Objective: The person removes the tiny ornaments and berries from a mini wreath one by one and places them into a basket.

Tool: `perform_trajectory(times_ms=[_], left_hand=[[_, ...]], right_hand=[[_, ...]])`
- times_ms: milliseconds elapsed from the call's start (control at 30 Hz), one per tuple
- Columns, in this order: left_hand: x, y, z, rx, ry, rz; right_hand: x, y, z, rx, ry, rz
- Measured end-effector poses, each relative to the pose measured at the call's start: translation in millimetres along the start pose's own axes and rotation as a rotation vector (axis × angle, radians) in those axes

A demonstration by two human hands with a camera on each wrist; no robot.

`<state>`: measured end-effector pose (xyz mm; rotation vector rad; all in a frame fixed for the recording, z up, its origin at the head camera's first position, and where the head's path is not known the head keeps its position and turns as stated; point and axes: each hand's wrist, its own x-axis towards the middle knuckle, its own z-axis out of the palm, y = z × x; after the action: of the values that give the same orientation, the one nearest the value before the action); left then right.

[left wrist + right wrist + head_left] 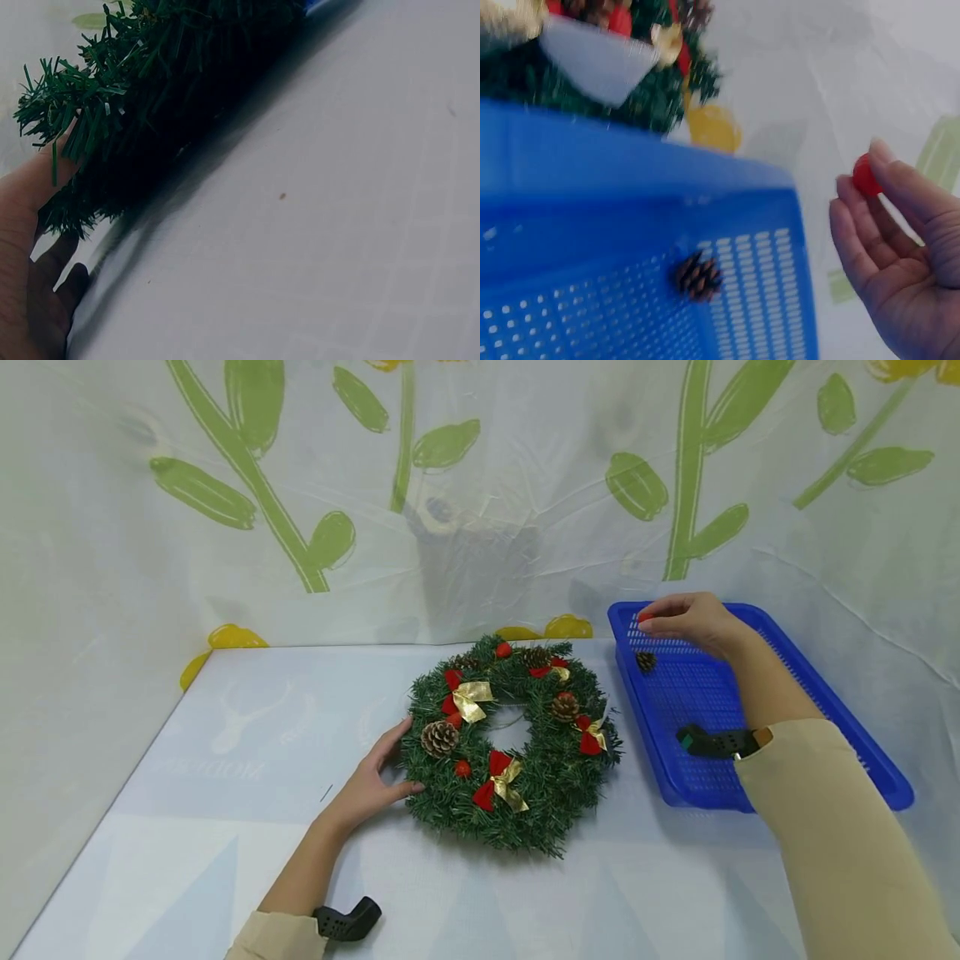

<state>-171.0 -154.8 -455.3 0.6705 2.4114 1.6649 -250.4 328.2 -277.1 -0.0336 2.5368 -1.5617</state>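
Observation:
A green Christmas wreath [517, 827] lies on the white table, trimmed with red and gold bows [504, 781], pine cones [440, 739] and red berries [462, 768]. My left hand [367, 789] grips its left outer edge, thumb and fingers spread around the foliage; greenery hides some fingertips in the left wrist view. Over the far left corner of the blue basket [675, 795], my right hand [693, 622] pinches a small red ball [866, 175] between thumb and fingertips. Below that hand, a loose pine cone [698, 277] sits inside the basket.
The blue basket stands to the right of the wreath, its raised rim nearest the wreath's right side. A plant-patterned curtain [517, 577] hangs behind the table [225, 827]. Each wrist wears a black camera mount [348, 920].

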Motion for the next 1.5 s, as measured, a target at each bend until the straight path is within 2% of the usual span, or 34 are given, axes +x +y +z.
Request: perform_trajectory(times_ms=[200,433,600,1233,1500], left_hand=[[-1.1,2.5,-4.9,0.019,0.019,0.013],[-0.5,2.5,-2.9,-0.007,0.000,0.001],[0.5,3.2,-2.2,-0.014,-0.002,-0.005],[-0.5,2.9,3.6,-0.001,0.011,0.024],[-1.1,2.3,3.5,-0.004,0.010,0.024]], right_hand=[[10.1,19,-3,0.023,0.056,0.012],[10.2,47,-8,-0.031,0.115,0.129],[9.6,65,-10,-0.049,0.156,0.168],[5.8,105,-6,-0.048,0.094,0.248],[8.3,118,-1,-0.086,0.109,0.268]])
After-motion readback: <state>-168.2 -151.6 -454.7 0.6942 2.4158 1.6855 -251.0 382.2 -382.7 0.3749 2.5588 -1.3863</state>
